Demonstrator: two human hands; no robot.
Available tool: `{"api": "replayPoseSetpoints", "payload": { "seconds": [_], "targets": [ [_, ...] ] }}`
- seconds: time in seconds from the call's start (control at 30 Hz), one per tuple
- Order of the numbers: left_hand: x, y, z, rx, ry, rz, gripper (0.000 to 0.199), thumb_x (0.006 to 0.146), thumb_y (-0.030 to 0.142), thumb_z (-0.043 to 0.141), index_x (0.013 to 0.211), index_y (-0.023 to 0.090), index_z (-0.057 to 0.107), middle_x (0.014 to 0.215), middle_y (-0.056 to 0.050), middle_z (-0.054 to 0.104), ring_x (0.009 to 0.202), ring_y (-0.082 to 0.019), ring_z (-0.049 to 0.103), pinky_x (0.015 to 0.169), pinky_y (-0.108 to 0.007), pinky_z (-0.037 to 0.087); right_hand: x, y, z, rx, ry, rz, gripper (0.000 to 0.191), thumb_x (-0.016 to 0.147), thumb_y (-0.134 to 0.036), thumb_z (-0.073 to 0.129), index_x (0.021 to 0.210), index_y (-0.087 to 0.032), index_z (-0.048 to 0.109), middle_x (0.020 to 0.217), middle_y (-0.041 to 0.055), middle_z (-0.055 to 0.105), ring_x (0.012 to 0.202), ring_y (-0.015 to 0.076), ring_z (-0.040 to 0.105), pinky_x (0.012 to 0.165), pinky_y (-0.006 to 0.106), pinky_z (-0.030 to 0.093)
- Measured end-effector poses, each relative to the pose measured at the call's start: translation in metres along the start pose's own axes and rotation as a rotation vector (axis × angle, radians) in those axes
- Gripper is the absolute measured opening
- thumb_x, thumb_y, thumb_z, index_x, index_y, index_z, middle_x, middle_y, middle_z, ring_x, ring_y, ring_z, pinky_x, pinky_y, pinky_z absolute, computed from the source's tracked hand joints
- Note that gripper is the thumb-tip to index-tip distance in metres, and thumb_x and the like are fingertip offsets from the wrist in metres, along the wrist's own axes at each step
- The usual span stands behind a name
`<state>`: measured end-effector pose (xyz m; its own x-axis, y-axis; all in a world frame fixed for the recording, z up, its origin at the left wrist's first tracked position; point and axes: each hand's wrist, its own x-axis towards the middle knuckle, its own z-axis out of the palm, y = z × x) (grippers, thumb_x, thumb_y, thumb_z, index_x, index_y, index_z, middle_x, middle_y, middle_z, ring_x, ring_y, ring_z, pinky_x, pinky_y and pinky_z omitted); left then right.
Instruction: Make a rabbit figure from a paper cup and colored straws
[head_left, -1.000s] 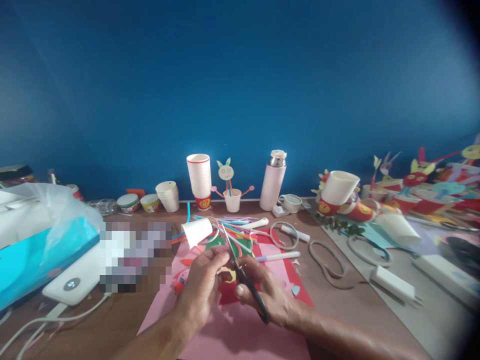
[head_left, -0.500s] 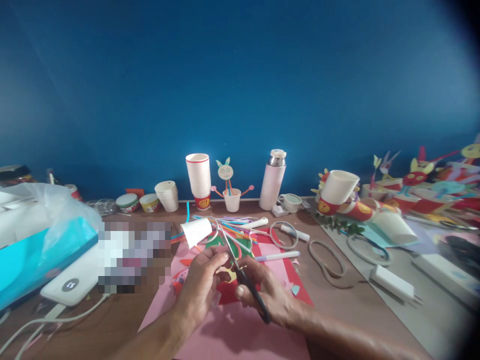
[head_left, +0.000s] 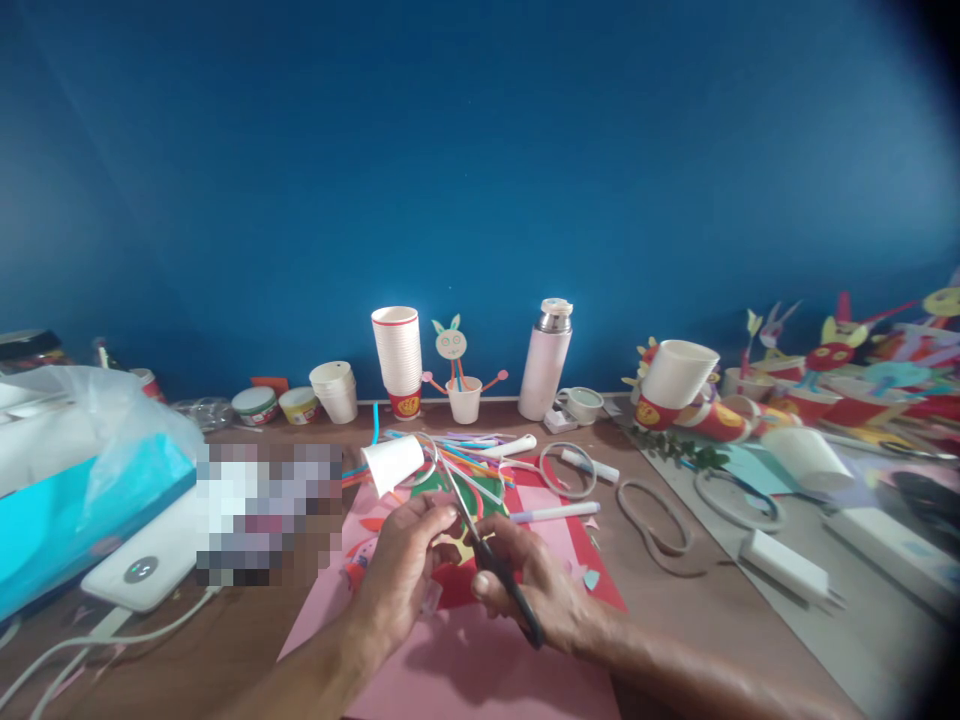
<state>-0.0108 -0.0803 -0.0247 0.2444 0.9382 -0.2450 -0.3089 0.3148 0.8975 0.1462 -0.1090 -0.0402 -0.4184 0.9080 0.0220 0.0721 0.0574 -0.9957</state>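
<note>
My right hand (head_left: pixel 529 580) grips a pair of scissors (head_left: pixel 506 580) by the black handles, its blades pointing up and away to the left. Close against the blades, my left hand (head_left: pixel 412 560) is closed in a pinch; whatever lies between its fingertips is too small to make out. Both hands are above a pink paper sheet (head_left: pixel 442 665) with red and green paper and small scraps on it. Beyond the left hand a white paper cup (head_left: pixel 394 465) lies on its side, beside a pile of coloured straws (head_left: pixel 480 460).
At the back stand stacked paper cups (head_left: pixel 397 350), a rabbit-faced cup figure (head_left: pixel 451 345) and a pink flask (head_left: pixel 545 365). A white power bank (head_left: pixel 142 570) with cables lies left. Rightward are a marker (head_left: pixel 559 512), rope loops (head_left: pixel 656 515), a charger (head_left: pixel 787 565) and several cup figures.
The white cup lying at the far right has rolled a little to the right. My hands and the scissors have hardly moved.
</note>
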Motion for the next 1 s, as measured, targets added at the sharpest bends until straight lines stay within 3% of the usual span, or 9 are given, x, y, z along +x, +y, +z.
{"api": "replayPoseSetpoints", "payload": {
  "seconds": [0.33,0.53,0.87,1.0],
  "targets": [
    [0.0,0.003,0.001,-0.018,0.001,-0.013,0.008,0.071,0.022,0.06,0.073,0.016,0.056,0.062,0.002,0.056,0.054,-0.009,0.054,0.052,-0.021,0.042,-0.001,-0.004,-0.002,-0.045,-0.002,-0.054,0.047,0.071,-0.054,0.061,0.094,-0.016,0.048,0.075,0.0004,0.051,0.061,0.0109,0.045,0.056,0.024,0.039],
    [-0.002,0.007,0.004,0.014,-0.002,-0.024,0.007,0.071,0.022,0.059,0.071,0.016,0.055,0.06,0.003,0.055,0.05,-0.008,0.052,0.046,-0.019,0.039,-0.001,-0.001,-0.002,0.004,-0.018,-0.029,0.047,0.07,-0.054,0.061,0.093,-0.016,0.047,0.071,-0.0013,0.048,0.058,0.0102,0.045,0.052,0.022,0.038],
    [-0.001,0.008,0.004,0.01,-0.017,-0.001,0.006,0.069,0.02,0.06,0.069,0.014,0.058,0.063,0.0,0.057,0.056,-0.01,0.054,0.053,-0.021,0.043,-0.001,-0.002,-0.001,0.022,0.002,0.021,0.05,0.066,-0.057,0.063,0.091,-0.017,0.047,0.068,-0.0028,0.048,0.05,0.0076,0.044,0.047,0.021,0.037],
    [-0.002,0.008,0.004,0.011,-0.021,-0.003,0.006,0.07,0.02,0.059,0.067,0.015,0.056,0.06,0.001,0.055,0.052,-0.009,0.052,0.049,-0.02,0.041,0.0,-0.001,-0.002,0.033,0.005,0.028,0.05,0.065,-0.056,0.064,0.091,-0.017,0.046,0.067,-0.0031,0.048,0.05,0.0073,0.044,0.047,0.02,0.037]
  ]
}}
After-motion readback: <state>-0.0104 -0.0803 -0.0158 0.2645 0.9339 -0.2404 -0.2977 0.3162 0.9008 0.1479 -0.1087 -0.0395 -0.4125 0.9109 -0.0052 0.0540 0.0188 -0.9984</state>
